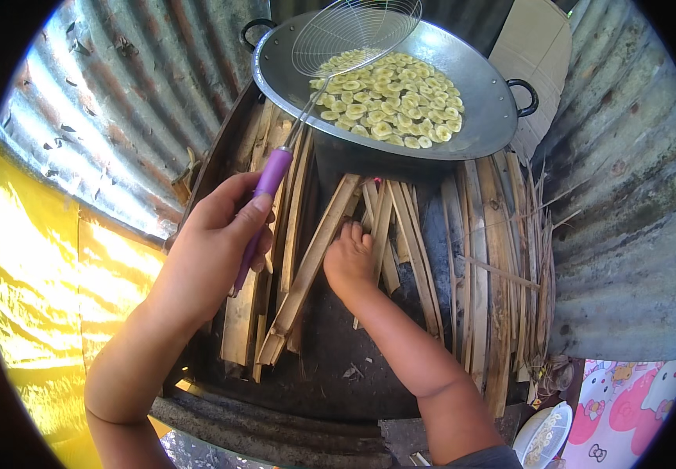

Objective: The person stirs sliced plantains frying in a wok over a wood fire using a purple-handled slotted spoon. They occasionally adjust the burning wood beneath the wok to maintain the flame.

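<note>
My left hand [217, 238] grips the purple handle of a wire skimmer [271, 176]. Its round mesh basket [354, 31] hangs over the far rim of a big metal wok [479, 117]. Several pale yellow round slices [393, 98] float in the wok. My right hand [350, 262] reaches down among the split bamboo sticks [314, 250] under the wok, fingers curled on a stick. The sticks fan out from the fire opening toward me.
Corrugated metal sheets [119, 102] wall in the stove at left and right. More bamboo strips [502, 266] lie at right. A yellow sheet [33, 266] hangs at left. A white plate [545, 438] and a pink patterned cloth [635, 406] sit at lower right.
</note>
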The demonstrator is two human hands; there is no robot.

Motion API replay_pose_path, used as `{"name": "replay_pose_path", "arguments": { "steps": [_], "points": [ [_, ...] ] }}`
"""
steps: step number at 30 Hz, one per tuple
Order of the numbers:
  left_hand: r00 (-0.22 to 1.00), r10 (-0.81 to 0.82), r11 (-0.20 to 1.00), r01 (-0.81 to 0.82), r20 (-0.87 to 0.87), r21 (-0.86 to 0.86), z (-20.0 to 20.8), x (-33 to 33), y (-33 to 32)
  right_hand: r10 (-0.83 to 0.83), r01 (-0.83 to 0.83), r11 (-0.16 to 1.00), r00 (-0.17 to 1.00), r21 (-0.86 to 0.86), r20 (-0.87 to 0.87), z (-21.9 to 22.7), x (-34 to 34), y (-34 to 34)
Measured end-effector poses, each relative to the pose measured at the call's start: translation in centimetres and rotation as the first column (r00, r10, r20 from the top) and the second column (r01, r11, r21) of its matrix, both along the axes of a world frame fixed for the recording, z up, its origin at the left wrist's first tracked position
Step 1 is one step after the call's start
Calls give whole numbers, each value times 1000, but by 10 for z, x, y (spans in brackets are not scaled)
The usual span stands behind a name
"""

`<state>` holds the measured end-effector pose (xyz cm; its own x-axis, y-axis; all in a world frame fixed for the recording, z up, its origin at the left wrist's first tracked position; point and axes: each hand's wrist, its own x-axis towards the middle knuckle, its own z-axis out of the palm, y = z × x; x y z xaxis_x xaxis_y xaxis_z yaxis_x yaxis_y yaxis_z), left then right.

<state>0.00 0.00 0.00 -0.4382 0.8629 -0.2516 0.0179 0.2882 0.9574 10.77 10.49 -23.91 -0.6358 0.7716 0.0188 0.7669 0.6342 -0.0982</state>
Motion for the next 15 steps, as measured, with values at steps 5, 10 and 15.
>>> {"name": "replay_pose_path", "arguments": {
  "steps": [5, 10, 15],
  "points": [
    [1000, 1, 1000, -1, -1, 0, 2, -3, 0, 47, -41, 990, 998, 132, -38, -13, -5, 1],
    [1000, 2, 1000, -2, -13, 14, 0, 0, -1, 15, 18, 956, 994, 292, -111, -12, -1, 8],
    [1000, 10, 1000, -10, -13, 13, 3, 1, -4, 24, 2, 974, 993, 225, -112, 9, 5, 5]
  ]
}}
